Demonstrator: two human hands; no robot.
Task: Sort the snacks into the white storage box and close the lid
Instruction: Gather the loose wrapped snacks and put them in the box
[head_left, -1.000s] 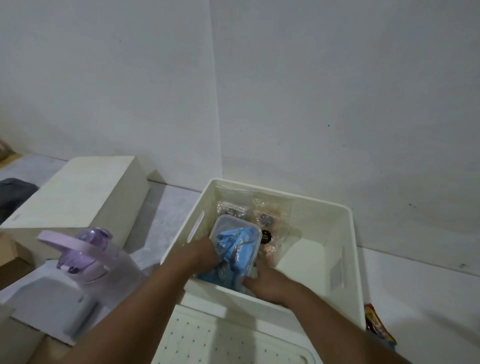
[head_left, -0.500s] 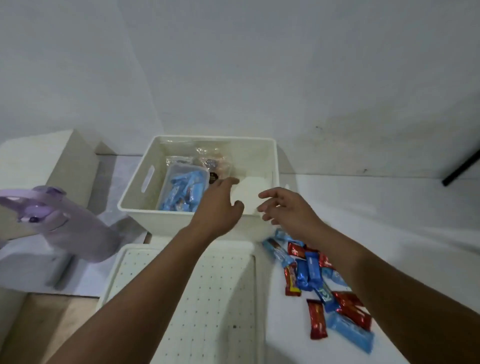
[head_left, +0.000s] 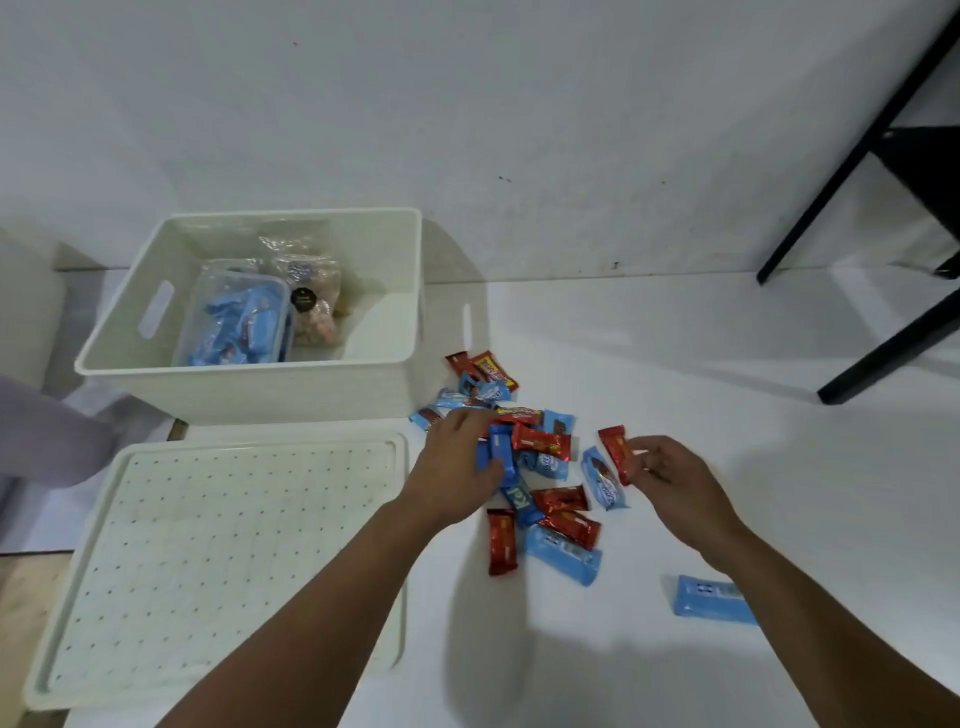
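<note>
Closest in, the flat white perforated plastic lid (head_left: 218, 561) lies off to the side so the box stays open. Left hand (head_left: 457, 467) is curled around a small blue wrapper (head_left: 501, 457), right hand (head_left: 670, 478) pinches a red wrapper (head_left: 618, 454) — both working the loose pile of red and blue snack bars (head_left: 550, 499). Behind, the white storage box (head_left: 249, 384) already holds a clear tub of blue packs (head_left: 234, 327) — probably grouping by colour.

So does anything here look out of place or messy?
One blue snack packet lies by itself near the right forearm, apart from the heap of red and blue snack packets beside the white storage box. The perforated lid is off, lying flat in front of the box. Nothing looks spilled or damaged.
</note>
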